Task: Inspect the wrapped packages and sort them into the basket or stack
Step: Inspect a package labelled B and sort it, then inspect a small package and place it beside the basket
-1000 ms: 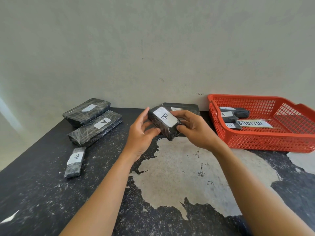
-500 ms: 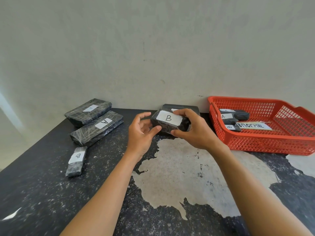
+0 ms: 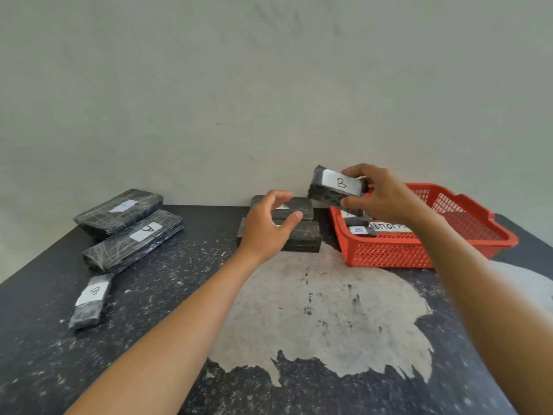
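Note:
My right hand (image 3: pixel 381 194) grips a black wrapped package labelled B (image 3: pixel 333 187), held in the air above the left end of the red basket (image 3: pixel 419 250). My left hand (image 3: pixel 269 223) hovers open and empty in front of a stack of two black packages (image 3: pixel 302 235) at the back of the table. Inside the basket lie small labelled packages (image 3: pixel 360 230) and a white paper label (image 3: pixel 389 226). Two long packages (image 3: pixel 131 241) and a small package marked B (image 3: pixel 89 299) lie on the left.
The dark speckled table (image 3: pixel 149 324) has a large worn pale patch (image 3: pixel 323 319) in its middle. A plain grey wall (image 3: pixel 269 85) stands directly behind the table. The table's left edge runs diagonally at the far left.
My right hand has lifted the B package up and to the right, toward the basket. My left hand has let go of it and stays open near the stack.

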A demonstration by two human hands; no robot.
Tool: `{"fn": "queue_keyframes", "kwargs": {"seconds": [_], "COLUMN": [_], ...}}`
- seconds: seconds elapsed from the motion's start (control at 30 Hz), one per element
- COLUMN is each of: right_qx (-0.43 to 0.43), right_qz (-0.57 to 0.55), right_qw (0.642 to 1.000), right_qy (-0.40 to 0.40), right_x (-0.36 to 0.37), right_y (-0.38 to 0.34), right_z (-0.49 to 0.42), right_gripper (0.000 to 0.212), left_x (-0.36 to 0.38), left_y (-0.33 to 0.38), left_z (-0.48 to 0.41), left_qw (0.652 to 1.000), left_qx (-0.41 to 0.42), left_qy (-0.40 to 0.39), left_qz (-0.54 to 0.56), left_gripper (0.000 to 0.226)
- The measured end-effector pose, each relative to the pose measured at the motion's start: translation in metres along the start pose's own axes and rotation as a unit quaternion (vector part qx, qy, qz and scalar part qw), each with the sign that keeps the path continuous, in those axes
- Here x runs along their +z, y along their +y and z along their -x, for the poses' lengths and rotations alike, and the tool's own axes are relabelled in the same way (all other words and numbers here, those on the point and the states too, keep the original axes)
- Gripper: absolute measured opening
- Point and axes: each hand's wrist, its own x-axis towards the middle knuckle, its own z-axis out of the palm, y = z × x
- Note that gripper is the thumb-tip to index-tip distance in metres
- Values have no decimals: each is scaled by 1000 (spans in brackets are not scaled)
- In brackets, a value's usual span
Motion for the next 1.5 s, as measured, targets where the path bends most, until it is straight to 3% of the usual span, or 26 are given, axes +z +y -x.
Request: {"fn": "queue_keyframes", "kwargs": {"seconds": [0.17,0.3,0.43,0.67,0.83,0.93,1.03,1.13,1.23,1.3,1.5], "right_qx": [64,106,103,121,151,135,66,-8,-87,-119,-155], "right_qz": [65,134,196,188,177,144,141,163,167,156,110], "right_qw": [996,977,948,941,935,958,985,986,977,974,980], "right_qy": [-22,-128,-230,-255,-268,-206,-75,38,102,115,57], "right_x": [-30,-37,-21,-3,-4,-11,-5,15,42,60,123], "right_y": [47,78,99,113,111,105,89,59,26,8,-41], "right_z": [-5,-8,-13,-22,-24,-18,-10,4,21,31,51], "right_gripper": [53,54,40,40,54,60,44,35,33,32,32], "left_x": [13,17,20,24,27,25,22,19,13,4,-42], "left_y": [10,9,2,-4,-1,4,10,16,20,22,6], "left_z": [-11,-12,-9,-4,-3,-2,-2,1,9,18,58], "left_qw": [990,976,968,966,967,970,973,975,976,979,982], "left_qx": [22,14,-3,-16,-21,-16,-2,15,31,33,-14], "left_qy": [-89,-141,-169,-168,-168,-159,-144,-124,-101,-90,-39], "left_qz": [-110,-165,-186,-196,-191,-186,-182,-182,-188,-182,-184], "left_gripper": [29,30,30,31,31,31,30,29,30,30,27]}}
